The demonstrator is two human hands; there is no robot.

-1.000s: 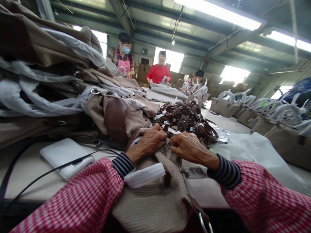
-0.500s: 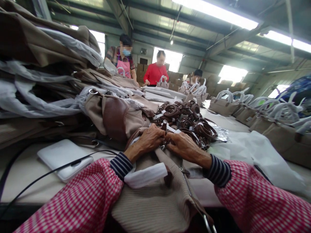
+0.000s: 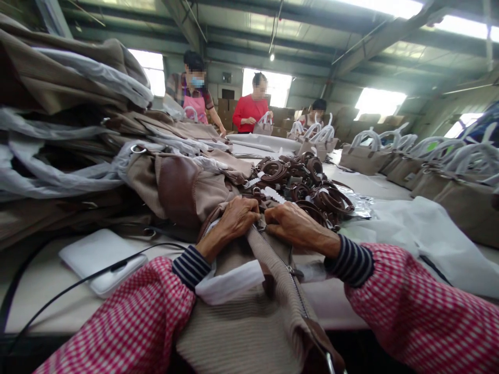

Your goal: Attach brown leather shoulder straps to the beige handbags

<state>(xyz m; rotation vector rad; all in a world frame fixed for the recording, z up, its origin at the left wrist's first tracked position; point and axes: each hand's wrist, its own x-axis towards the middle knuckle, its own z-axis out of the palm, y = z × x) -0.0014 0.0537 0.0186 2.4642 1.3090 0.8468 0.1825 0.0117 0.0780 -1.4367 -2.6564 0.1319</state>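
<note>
A beige ribbed handbag (image 3: pixel 230 332) with brown trim lies before me, its zipper (image 3: pixel 300 298) running along the top. A white-wrapped handle (image 3: pixel 230 283) crosses its side. My left hand (image 3: pixel 234 221) is closed on the far end of the bag, fingers curled and pinched at its edge. Close by on the right, my right hand (image 3: pixel 298 226) is also closed at that end; a small metal fitting shows just below its fingertips, and what lies inside the pinch is mostly hidden. Just beyond both hands is a heap of coiled brown straps (image 3: pixel 300 182) with metal clasps.
Stacked beige bags (image 3: pixel 70 98) with wrapped handles rise at left, above a white power bank (image 3: pixel 99 259) with a black cable. White sheeting (image 3: pixel 424 239) lies at right, near a row of upright bags (image 3: pixel 440 192). Co-workers, one in a red top (image 3: pixel 249 111), stand across the table.
My hands, close together at a metal clasp before, have moved slightly apart. The bag's far end shows more between them. The view has shifted slightly.
</note>
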